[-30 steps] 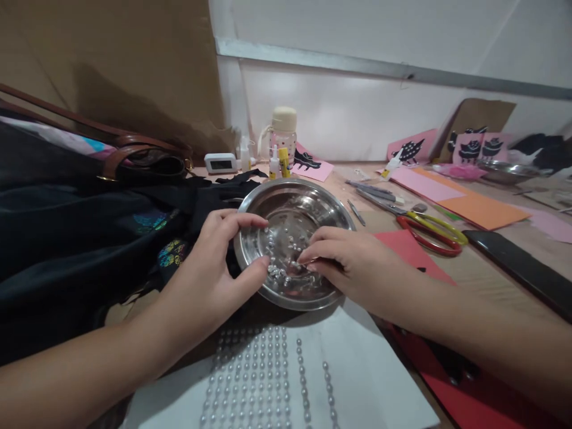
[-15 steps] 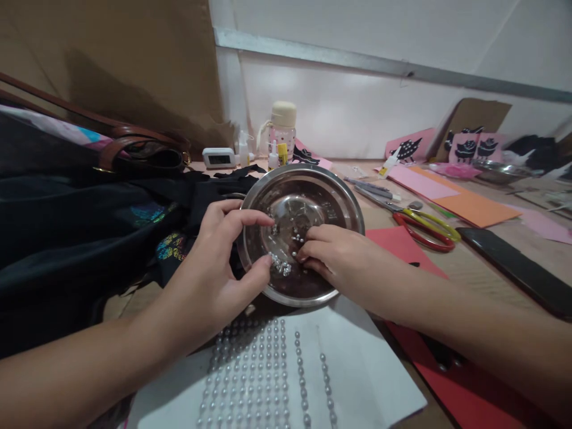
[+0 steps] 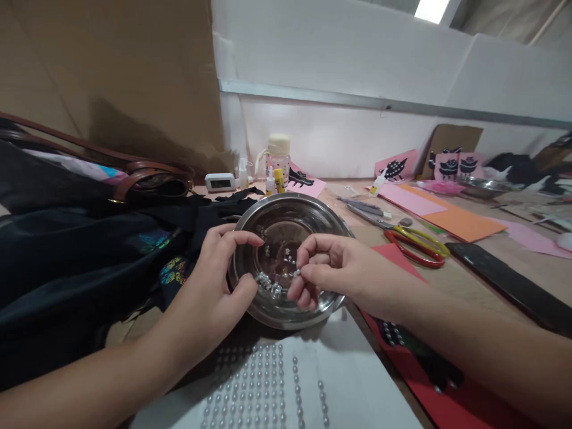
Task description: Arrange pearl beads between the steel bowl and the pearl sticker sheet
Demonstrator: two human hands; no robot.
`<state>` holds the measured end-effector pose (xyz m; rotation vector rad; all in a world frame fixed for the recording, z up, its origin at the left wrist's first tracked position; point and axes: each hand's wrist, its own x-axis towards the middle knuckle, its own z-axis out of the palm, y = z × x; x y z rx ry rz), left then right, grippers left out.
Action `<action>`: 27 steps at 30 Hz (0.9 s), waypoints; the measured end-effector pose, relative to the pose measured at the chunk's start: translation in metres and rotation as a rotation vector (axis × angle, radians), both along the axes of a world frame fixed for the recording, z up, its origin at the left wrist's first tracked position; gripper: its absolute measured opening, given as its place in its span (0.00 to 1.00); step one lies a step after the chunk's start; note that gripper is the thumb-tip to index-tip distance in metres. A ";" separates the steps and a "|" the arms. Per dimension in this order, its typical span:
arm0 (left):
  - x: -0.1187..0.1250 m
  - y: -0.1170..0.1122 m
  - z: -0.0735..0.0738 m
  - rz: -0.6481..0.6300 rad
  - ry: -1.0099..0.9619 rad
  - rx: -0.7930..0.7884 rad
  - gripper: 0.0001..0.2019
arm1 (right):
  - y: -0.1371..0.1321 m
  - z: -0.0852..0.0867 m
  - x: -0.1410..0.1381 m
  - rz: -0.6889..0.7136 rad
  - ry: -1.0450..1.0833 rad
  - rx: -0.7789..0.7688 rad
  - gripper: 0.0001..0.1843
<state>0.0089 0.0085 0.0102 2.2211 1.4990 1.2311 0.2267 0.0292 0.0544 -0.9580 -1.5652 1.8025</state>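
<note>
Nearest the person lies a white sheet [image 3: 348,381] with rows of stick-on pearls [image 3: 263,387]. Just beyond it, the left hand [image 3: 214,286] grips the near-left rim of the steel bowl [image 3: 286,208], thumb inside, fingers curled over the edge. The right hand [image 3: 330,271] hovers over the bowl, thumb and forefinger pinched on one small bead [image 3: 297,273]; more loose beads [image 3: 268,285] lie beneath. The tiny bead could slip from the pinch and bounce out. Scissors [image 3: 415,241] lie well beyond, to the right.
</note>
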 end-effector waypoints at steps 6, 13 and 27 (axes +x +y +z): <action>-0.003 0.000 0.003 -0.006 0.072 0.086 0.22 | 0.004 -0.005 0.003 -0.010 0.046 0.001 0.07; -0.002 0.001 0.009 -0.201 0.232 0.166 0.12 | 0.003 -0.008 -0.007 -0.060 0.046 0.059 0.07; 0.007 -0.001 0.013 -0.207 0.028 0.042 0.05 | -0.004 -0.018 -0.013 -0.096 -0.134 0.380 0.04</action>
